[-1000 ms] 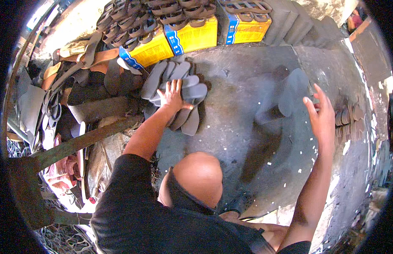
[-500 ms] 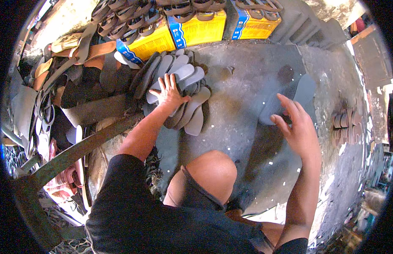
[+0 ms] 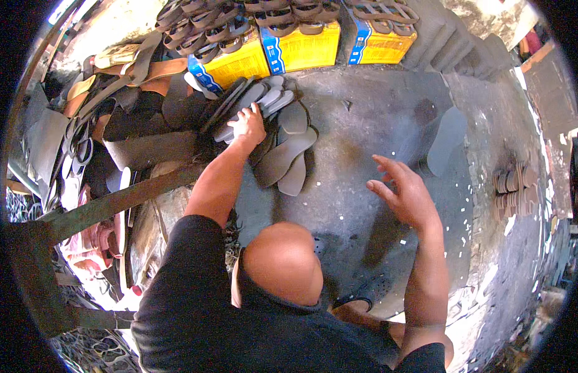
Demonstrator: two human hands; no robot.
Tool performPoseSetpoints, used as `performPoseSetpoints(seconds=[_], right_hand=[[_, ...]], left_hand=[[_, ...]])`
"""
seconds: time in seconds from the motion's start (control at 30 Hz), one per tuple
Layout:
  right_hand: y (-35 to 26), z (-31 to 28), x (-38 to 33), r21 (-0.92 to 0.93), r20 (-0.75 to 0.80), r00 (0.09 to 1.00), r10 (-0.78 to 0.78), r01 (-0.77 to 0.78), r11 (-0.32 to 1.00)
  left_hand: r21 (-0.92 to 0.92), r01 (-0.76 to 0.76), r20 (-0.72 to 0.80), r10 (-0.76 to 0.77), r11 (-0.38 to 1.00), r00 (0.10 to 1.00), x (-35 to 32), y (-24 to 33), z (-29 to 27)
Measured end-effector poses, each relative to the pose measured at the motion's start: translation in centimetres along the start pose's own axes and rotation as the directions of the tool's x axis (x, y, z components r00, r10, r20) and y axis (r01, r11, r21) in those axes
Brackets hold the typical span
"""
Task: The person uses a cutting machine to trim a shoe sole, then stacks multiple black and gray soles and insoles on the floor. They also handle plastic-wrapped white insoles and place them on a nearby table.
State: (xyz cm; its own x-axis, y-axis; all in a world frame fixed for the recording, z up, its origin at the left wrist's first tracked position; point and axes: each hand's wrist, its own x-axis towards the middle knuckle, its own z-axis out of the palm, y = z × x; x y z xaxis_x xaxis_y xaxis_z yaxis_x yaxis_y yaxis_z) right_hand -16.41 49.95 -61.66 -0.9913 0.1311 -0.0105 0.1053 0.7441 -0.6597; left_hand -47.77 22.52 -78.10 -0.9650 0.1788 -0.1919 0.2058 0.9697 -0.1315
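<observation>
A fanned pile of grey shoe soles point(image 3: 284, 153) lies on the floor ahead and to the left. On its upper part rests my left hand point(image 3: 248, 129), fingers bent round the edges of several light grey soles point(image 3: 271, 98) that stand tilted. How many it grips is hidden. My right hand point(image 3: 403, 194) hovers over the floor, thumb and fingers apart, with nothing in it. Beyond it, a single grey sole point(image 3: 447, 140) lies flat, a darker shape along its left side.
Yellow-and-blue boxes point(image 3: 301, 48) at the back carry rows of brown sandals point(image 3: 205, 25). Sheets and offcuts point(image 3: 152, 146) heap up at left, behind a wooden bar point(image 3: 130, 194). Small brown straps or sandals point(image 3: 514, 189) sit at far right. My bent knee point(image 3: 282, 261) is in front.
My left hand has gone from spread flat to bent round soles, and a darker sole now shows beside them. My right hand has drawn back left, away from the blurred grey sole.
</observation>
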Motion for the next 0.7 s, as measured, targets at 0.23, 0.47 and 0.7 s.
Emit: performPoseSetpoints(seconds=[0.23,0.47,0.7], right_hand=[[7.2,7.5,0.8,0.799,0.377,0.838,0.394,-0.509,0.319],[10.9,16.9,0.3,0.788,0.490,0.857,0.160,-0.514,0.340],[9.7,19.2,-3.9,0.644,0.422,0.847,0.323,-0.531,0.551]], left_hand=[[-0.238,-0.745,-0.392,0.640,0.623,0.661,-13.9,3.5,-6.2],[-0.043,-0.966,-0.266,0.929,0.256,0.258,-18.5,4.9,5.7],[-0.279,-0.931,-0.297,0.900,0.237,0.319,-19.9,4.6,8.9]])
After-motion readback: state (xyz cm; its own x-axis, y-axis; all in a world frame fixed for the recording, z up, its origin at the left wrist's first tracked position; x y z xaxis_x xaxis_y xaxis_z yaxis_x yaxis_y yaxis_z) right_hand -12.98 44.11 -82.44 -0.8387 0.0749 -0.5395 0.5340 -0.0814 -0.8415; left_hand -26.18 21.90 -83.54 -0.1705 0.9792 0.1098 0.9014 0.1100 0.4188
